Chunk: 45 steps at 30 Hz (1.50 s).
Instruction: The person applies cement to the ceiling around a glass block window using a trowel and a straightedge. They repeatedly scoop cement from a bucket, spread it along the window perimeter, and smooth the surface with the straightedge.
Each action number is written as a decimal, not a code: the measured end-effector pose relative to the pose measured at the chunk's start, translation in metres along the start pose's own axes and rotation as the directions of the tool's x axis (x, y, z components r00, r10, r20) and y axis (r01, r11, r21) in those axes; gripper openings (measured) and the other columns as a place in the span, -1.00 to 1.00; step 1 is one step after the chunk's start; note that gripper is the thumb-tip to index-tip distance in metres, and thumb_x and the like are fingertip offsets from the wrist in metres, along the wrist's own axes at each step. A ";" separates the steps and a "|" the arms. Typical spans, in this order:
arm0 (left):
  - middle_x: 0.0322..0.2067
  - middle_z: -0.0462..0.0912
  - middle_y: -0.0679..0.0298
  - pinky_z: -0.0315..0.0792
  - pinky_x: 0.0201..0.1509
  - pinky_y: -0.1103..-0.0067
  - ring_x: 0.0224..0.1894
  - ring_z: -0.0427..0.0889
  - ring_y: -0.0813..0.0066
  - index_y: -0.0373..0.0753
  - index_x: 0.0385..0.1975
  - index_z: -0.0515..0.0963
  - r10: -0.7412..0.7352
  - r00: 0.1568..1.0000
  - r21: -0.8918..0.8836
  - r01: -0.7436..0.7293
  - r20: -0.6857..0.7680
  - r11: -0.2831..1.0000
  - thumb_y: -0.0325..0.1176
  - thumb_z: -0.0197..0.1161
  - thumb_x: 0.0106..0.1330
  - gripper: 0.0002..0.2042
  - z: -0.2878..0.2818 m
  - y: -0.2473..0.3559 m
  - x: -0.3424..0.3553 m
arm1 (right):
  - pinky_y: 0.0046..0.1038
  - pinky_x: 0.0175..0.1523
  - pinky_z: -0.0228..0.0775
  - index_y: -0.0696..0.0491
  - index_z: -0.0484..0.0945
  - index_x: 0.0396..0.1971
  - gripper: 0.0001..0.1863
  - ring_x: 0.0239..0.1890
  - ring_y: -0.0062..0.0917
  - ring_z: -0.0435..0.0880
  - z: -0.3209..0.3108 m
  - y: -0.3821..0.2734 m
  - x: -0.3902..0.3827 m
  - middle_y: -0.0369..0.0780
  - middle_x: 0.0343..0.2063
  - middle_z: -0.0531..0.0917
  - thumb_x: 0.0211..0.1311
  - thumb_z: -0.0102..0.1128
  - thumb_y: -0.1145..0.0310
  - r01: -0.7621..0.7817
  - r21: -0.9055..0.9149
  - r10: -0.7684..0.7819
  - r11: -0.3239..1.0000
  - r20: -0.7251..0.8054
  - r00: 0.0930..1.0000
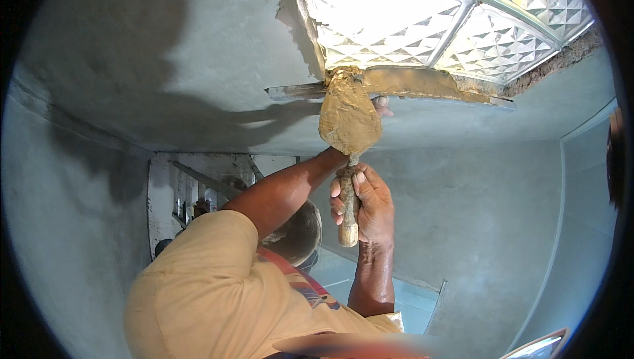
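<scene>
Strip (290,92) of flat shape crosses behind the mortar-covered trowel (350,120), whose handle the right hand (374,204) grasps firmly. Left hand (382,104) is mostly hidden there; its grip I cannot tell. If strip tilts, mortar (416,83) below window (436,26) could slide off.

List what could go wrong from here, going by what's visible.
1. The brown mix lying along the flat strip could slump or drop if the strip tilts.
2. The right hand grips the trowel, whose blade overlaps the mostly hidden left hand in this view; a slip might knock its fingers.
3. The trowel's tip appears near the patterned window, so it might smear it.
</scene>
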State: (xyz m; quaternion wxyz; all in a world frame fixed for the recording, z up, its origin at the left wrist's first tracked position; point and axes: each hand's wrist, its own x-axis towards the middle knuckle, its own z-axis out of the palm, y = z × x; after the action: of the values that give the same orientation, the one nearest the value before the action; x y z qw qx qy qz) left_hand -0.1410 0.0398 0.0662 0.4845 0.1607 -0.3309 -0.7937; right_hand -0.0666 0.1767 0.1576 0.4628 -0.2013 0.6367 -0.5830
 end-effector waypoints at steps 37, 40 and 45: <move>-0.65 0.49 0.42 0.43 -0.46 0.58 -0.59 0.52 0.62 -0.23 -0.30 0.73 -0.159 0.984 0.150 0.146 0.081 0.978 0.35 0.09 0.58 -0.33 -0.009 0.020 -0.006 | -0.49 -0.56 0.47 0.25 0.53 0.06 -0.60 -0.59 -0.53 0.59 -0.015 -0.012 -0.028 -0.09 -0.38 0.71 0.66 0.08 0.14 -0.014 -0.118 0.018 0.993 0.027 0.999; -0.65 0.48 0.42 0.48 -0.42 0.56 -0.59 0.51 0.61 -0.24 -0.34 0.71 -0.034 0.998 -0.038 0.037 0.057 0.999 0.32 0.13 0.58 -0.36 -0.006 0.004 -0.004 | -0.50 -0.57 0.46 0.25 0.54 0.06 -0.60 -0.58 -0.54 0.59 -0.016 -0.016 -0.009 -0.09 -0.38 0.71 0.66 0.09 0.14 0.007 -0.101 -0.003 0.995 0.042 0.999; -0.40 0.66 0.37 0.51 -0.25 0.55 -0.37 0.59 0.60 -0.22 -0.08 0.66 0.130 0.987 -0.034 -0.127 0.098 0.991 0.26 0.16 0.59 -0.44 -0.012 -0.016 0.004 | -0.52 -0.61 0.46 0.27 0.51 0.04 -0.62 -0.60 -0.52 0.56 -0.014 -0.019 0.012 -0.03 -0.40 0.67 0.65 0.11 0.18 -0.013 -0.096 0.019 0.995 0.059 0.998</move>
State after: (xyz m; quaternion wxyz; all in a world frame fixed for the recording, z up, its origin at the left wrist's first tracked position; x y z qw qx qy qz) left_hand -0.1464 0.0363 0.0470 0.5194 0.0922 -0.3533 -0.7726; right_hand -0.0891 0.1707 0.1697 0.4760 -0.2354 0.6515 -0.5418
